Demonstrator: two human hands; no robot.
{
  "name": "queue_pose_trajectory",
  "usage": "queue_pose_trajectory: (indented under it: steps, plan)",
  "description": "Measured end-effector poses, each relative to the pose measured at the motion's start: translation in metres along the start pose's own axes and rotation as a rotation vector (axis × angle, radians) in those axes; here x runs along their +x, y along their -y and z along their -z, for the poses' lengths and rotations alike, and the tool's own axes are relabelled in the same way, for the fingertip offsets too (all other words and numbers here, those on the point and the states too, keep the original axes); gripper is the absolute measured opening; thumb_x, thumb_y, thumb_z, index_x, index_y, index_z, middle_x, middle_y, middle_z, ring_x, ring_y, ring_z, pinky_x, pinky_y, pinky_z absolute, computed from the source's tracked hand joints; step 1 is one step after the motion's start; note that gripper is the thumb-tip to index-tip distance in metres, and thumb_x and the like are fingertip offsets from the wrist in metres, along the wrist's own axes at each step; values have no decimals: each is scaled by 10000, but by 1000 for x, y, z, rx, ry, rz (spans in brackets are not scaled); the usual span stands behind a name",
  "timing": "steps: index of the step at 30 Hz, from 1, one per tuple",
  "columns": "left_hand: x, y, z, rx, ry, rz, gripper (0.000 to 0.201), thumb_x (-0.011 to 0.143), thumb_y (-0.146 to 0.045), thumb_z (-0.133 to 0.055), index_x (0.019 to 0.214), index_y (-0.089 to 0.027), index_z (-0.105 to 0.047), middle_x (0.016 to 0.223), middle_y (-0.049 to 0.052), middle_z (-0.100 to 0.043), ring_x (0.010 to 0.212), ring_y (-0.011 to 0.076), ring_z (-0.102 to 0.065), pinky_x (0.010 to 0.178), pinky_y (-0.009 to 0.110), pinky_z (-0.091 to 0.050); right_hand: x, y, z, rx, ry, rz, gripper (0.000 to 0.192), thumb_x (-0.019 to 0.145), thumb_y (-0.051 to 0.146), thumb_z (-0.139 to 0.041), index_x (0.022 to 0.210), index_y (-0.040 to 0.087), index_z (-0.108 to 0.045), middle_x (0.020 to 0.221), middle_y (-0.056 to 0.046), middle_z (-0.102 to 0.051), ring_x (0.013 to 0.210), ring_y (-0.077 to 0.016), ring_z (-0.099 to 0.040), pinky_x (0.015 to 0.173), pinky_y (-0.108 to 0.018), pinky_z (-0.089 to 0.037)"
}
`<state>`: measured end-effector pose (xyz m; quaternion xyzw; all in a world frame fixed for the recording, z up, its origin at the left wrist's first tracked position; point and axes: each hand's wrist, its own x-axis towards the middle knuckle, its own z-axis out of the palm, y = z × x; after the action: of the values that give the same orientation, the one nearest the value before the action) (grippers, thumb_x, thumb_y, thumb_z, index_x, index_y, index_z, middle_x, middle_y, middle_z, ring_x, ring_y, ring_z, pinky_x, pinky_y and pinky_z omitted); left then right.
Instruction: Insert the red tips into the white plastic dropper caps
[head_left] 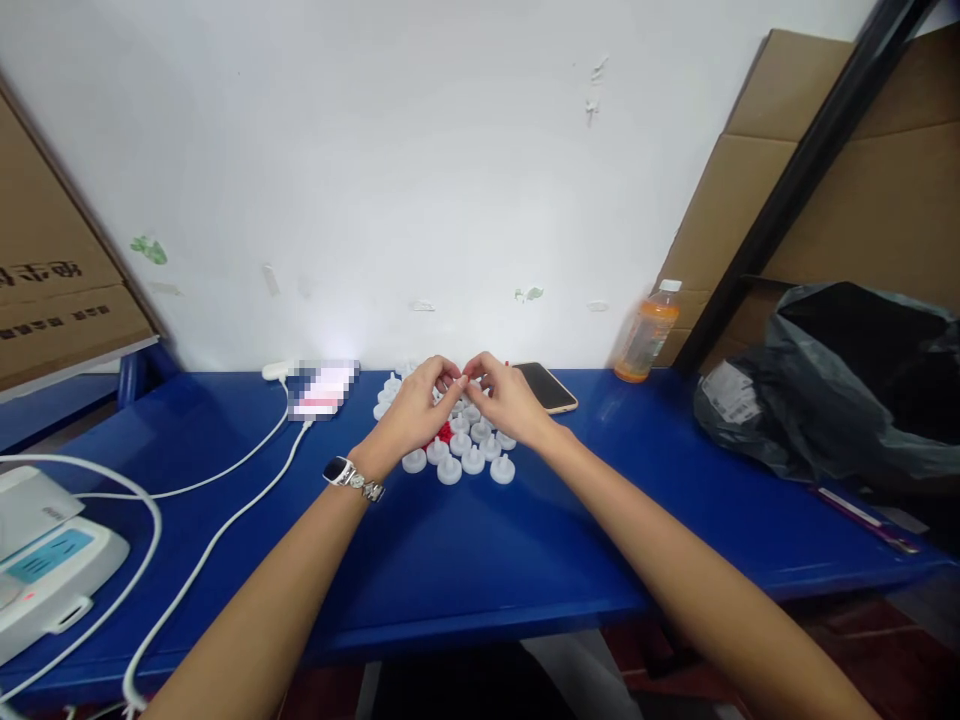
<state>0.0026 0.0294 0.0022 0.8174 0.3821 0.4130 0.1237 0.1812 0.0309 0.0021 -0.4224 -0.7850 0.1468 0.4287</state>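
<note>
My left hand (420,405) and my right hand (506,400) meet fingertip to fingertip above a cluster of several small white round plastic parts (469,455) on the blue table (480,550). The fingers pinch something small between them; it is too small to make out clearly. A bit of red (444,433) shows among the white parts under my left hand. A silver wristwatch (352,477) sits on my left wrist.
A phone (546,386) lies face up right of the parts, with an orange drink bottle (646,335) beyond it. A dark plastic bag (840,385) fills the right side. White cables (217,510), a blurred-out device (322,388) and a white machine (45,560) sit at left. Cardboard boxes stand at both sides.
</note>
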Motion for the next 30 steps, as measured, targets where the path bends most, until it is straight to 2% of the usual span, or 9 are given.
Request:
queue_pose_trajectory:
  steps: [3,6,13,17,20,22,25,28,30]
  plan:
    - [-10,2,5,67,96,-15,212,985,-382,-445,923,-203,-538,851,28,-612,753,178,-574,691,311,-424,-10,12,-11,67,20,14,253,843,250,-580,1091,217,-545,998,-35,-706,821,-165,-625,722,-285,-441]
    - [-13,2,9,148,156,-83,272,1021,-366,-350,910,-206,-539,859,38,-599,769,190,-570,710,321,-408,-18,20,-13,129,37,-30,303,819,241,-603,1109,218,-518,965,-28,-699,734,-150,-605,673,-278,-441]
    - [-15,-7,13,-9,47,28,407,1054,-448,-211,820,-207,-440,723,-9,-519,664,149,-505,641,293,-358,-24,29,-3,207,137,34,242,936,390,-519,1091,204,-522,749,13,-598,672,-146,-549,661,-279,-429]
    - [-17,-14,12,-15,83,-7,367,1055,-445,-234,826,-211,-402,720,-17,-494,643,139,-473,645,292,-356,-19,20,-2,524,259,-157,399,968,541,-393,819,193,-519,635,1,-560,599,-141,-489,630,-290,-402]
    - [-17,-15,11,41,93,-88,345,1054,-419,-259,814,-209,-390,729,-12,-477,648,141,-453,655,298,-346,-16,19,-4,775,418,-348,491,968,558,-276,691,202,-470,485,30,-411,468,-118,-336,535,-285,-316]
    - [-16,-15,9,32,68,-123,344,1051,-409,-279,794,-206,-384,720,-12,-463,645,138,-443,650,297,-337,-15,21,-5,841,455,-405,501,958,565,-256,658,210,-443,465,46,-337,450,-111,-272,511,-279,-278]
    - [-15,-16,1,-109,-34,-67,372,1046,-428,-286,769,-201,-387,674,-20,-437,609,126,-420,610,288,-325,-14,26,-5,706,340,-284,492,937,617,-355,679,208,-449,526,44,-364,491,-111,-296,519,-272,-273]
    - [-10,-15,-5,-324,-115,40,416,1027,-479,-314,725,-200,-379,637,-26,-391,581,117,-375,568,276,-313,-15,28,1,405,174,-96,466,932,609,-431,703,204,-453,614,29,-434,563,-114,-372,549,-264,-295]
    - [-7,-9,-4,-466,-143,112,443,1013,-499,-332,682,-205,-355,610,-35,-349,555,110,-340,547,270,-306,-15,24,8,222,50,-53,427,937,575,-449,723,205,-460,624,32,-440,584,-118,-392,557,-259,-300]
